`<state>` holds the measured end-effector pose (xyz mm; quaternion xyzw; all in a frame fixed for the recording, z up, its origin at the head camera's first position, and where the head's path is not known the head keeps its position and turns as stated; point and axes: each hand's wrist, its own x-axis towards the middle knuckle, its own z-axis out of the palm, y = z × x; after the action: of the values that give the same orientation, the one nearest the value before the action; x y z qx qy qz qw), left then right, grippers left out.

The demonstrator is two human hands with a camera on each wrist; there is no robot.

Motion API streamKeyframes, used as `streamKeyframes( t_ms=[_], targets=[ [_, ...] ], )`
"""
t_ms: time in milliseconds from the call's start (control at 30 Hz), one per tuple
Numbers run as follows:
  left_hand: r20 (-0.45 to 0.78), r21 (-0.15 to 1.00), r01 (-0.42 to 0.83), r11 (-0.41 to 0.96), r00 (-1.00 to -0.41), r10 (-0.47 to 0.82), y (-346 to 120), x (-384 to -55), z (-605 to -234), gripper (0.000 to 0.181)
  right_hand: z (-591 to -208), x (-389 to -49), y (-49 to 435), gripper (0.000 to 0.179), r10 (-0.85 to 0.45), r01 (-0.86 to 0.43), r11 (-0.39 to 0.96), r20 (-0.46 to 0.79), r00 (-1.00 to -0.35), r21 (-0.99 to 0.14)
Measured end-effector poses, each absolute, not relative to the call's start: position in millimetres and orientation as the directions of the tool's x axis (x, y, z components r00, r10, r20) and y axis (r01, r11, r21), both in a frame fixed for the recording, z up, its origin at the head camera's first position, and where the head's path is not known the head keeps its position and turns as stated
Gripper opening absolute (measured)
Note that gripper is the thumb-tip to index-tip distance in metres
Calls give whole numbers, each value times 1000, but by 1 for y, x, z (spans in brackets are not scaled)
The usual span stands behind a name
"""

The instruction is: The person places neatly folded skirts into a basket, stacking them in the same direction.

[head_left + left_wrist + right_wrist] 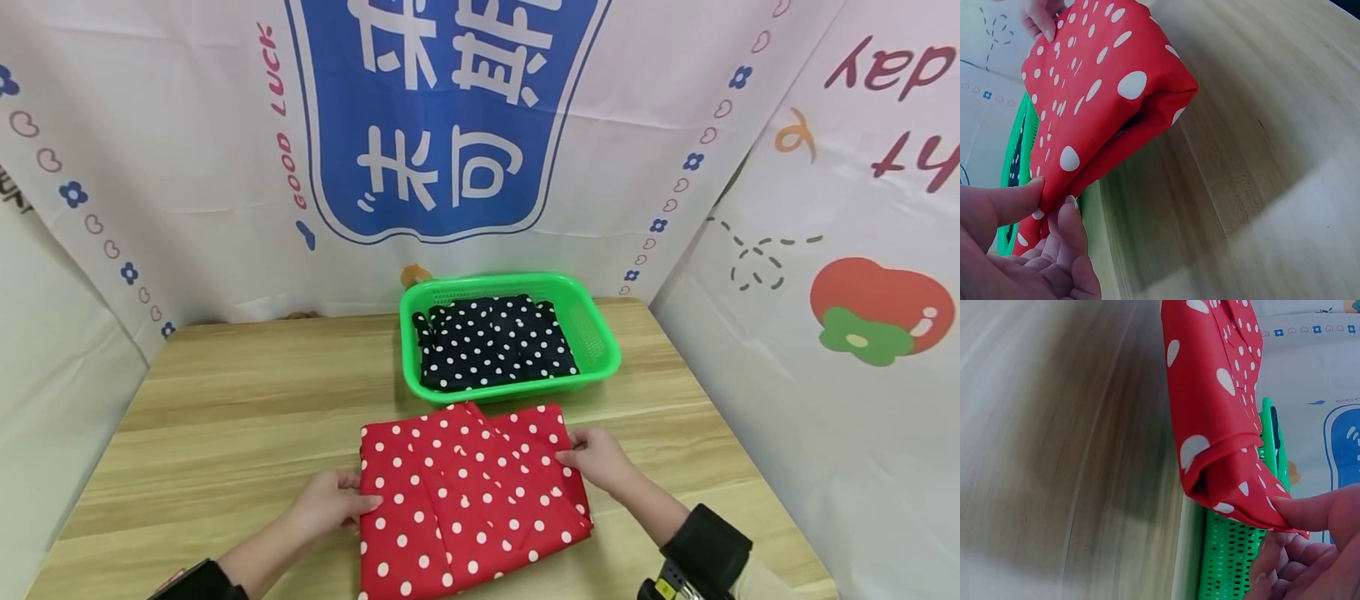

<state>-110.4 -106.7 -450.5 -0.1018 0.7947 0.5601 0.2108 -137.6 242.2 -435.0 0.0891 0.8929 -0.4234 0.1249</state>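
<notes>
A folded red cloth with white dots [465, 500] is held between both hands, in front of the basket. My left hand [326, 502] pinches its left edge, thumb on top and fingers beneath, as the left wrist view shows at the thumb [1013, 203]. On the other side my right hand [600, 458] pinches the right edge near the far corner; the right wrist view has the thumb [1313, 511] on the upper face. Folded layers gape along the cloth's side [1210, 478]. Shadow falls on the wood under the raised cloth in both wrist views.
Just beyond the cloth stands a green plastic basket [600, 350] holding a folded black cloth with white dots [495, 346]. Both are on a wood-grain table [247, 400]. Printed white curtains [210, 167] hang behind the table and along its sides.
</notes>
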Motion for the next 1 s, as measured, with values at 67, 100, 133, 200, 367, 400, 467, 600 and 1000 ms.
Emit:
streamKeyframes(
  t_ms=[67,100,133,200,367,400,467,600,1000],
  targets=[
    [-449,848,-397,352,-890,77,-106,-110,-449,21,-434,-137,243,8,53,267,626,-301,-952,-733],
    [-449,847,-397,353,-890,76,-105,-109,-449,21,-434,-137,244,8,53,268,626,-303,-952,-732],
    [-448,848,-396,353,-890,79,-104,-109,-448,20,-434,-137,244,9,51,266,626,-301,-952,-733],
    [-448,847,-395,356,-891,76,-103,-108,-447,21,-433,-137,246,9,52,265,626,-300,-953,-733],
    [-450,840,-396,371,-891,66,-97,-108,-444,25,-430,-136,251,12,63,270,624,-298,-953,-733],
    [-451,839,-397,373,-890,67,-95,-108,-443,26,-429,-136,253,13,66,272,626,-297,-953,-731],
    [-449,843,-390,371,-890,84,-93,-108,-441,29,-426,-135,257,13,74,276,629,-297,-952,-727],
    [-431,863,-361,353,-891,144,-89,-108,-434,33,-419,-134,265,15,73,270,640,-292,-954,-720],
    [-424,863,-336,379,-887,181,-74,-128,-400,38,-386,-145,284,15,49,210,630,-231,-972,-748]
  ],
)
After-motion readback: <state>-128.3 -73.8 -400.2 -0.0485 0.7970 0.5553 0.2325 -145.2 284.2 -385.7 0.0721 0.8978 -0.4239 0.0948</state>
